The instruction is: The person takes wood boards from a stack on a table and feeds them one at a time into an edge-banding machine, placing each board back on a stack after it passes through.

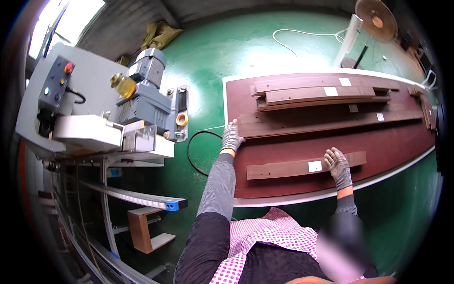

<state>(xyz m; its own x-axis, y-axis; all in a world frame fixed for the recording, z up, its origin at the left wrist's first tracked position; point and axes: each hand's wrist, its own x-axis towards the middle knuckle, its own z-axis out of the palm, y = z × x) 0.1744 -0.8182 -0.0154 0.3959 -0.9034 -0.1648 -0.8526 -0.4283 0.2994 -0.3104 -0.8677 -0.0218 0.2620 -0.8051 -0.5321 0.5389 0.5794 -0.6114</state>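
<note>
My left hand (pixel 231 137), in a grey glove, is at the left end of a long brown wooden board (pixel 326 122). Its fingers lie stretched along the board's end and the thumb stands apart; it looks flat against the end rather than wrapped round it. Over the right part of a shorter brown board (pixel 279 170) hovers my gloved right hand (pixel 337 165), palm partly turned up, fingers loosely extended and nothing in them. A white label (pixel 315 166) is on the short board, just left of that hand. Whether the right hand touches the board I cannot tell.
Both boards lie on a dark red table (pixel 293 191) with a white edge. Behind them is a stack of similar boards (pixel 321 90). At left stands a grey machine with a motor (pixel 150 66) and a roller rail (pixel 137 195). A fan (pixel 376 21) stands back right.
</note>
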